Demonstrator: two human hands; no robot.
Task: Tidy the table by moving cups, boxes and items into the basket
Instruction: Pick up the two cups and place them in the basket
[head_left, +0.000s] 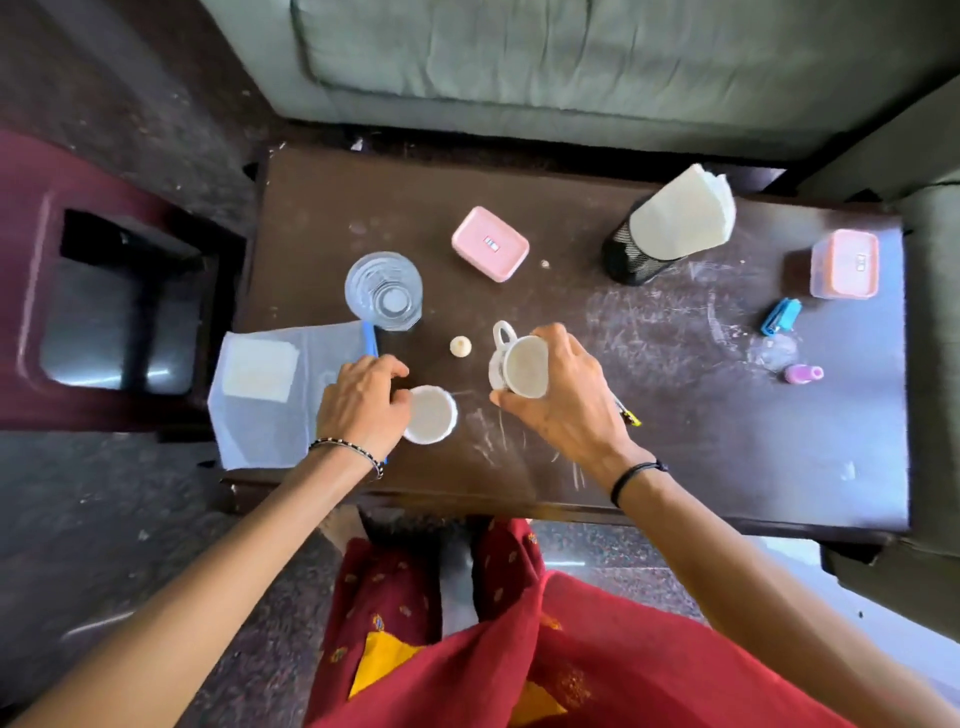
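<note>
Left hand (363, 402): fingers closed on small white cup (431, 414), near worktop (675, 441) front edge. Right hand (558, 389): fingers gripping handled mug (519, 364), just right of that cup.

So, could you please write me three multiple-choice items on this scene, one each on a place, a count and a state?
1. Where does the clear glass stand?
A. beside the blue stapler
B. at the far edge of the white cloth
C. inside the black mesh holder

2. How many pink-lidded boxes are on the table?
A. one
B. two
C. four

3. What is the right hand doing?
A. gripping a white cup
B. resting flat on the table
C. holding the purple bottle

Answers: 1 B, the glass touches the white cloth edge; 2 B, a pink box mid-table and another box at the right end; 3 A, its fingers wrap the white cup.
</note>
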